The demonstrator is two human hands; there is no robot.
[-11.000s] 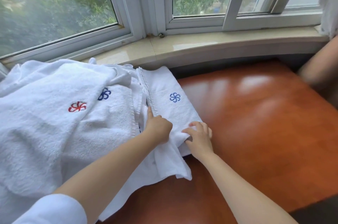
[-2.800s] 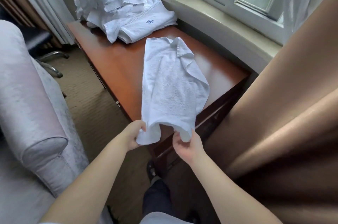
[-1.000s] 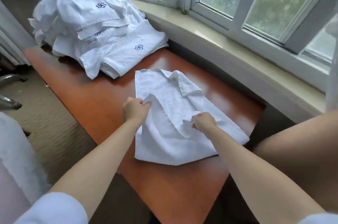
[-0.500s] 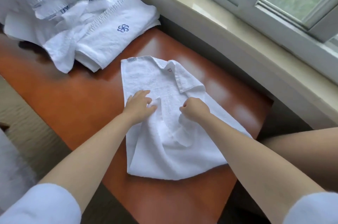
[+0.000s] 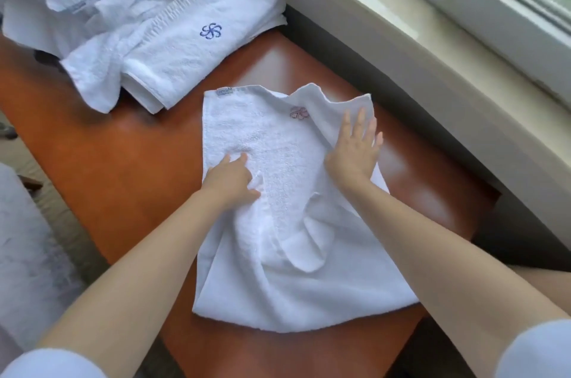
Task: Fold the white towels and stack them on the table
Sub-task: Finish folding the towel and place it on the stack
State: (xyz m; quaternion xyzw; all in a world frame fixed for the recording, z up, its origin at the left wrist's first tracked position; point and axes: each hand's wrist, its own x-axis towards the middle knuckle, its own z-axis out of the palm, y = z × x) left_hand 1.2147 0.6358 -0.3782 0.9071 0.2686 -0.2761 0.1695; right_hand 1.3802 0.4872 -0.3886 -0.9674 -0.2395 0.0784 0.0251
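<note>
A white towel (image 5: 278,269) with a faint red emblem lies rumpled on the red-brown table (image 5: 129,161), its near part bunched in folds. My left hand (image 5: 233,181) rests on its left-middle with fingers relaxed, touching a small ridge of cloth. My right hand (image 5: 355,149) lies flat, fingers straight and spread, pressing the towel's right flap near the far right corner. A heap of white towels (image 5: 123,7) with blue emblems sits at the table's far left; one folded towel (image 5: 191,50) lies at its near edge.
A beige stone window sill (image 5: 417,47) and white window frame run along the far right side of the table. Carpet floor and a pale upholstered chair (image 5: 27,269) are to the left. Bare table surface shows between the heap and the flat towel.
My right hand has uncurled and slid out to the right, flattening the towel's flap. My left hand stays on the left-middle. The camera has moved closer over the towel.
</note>
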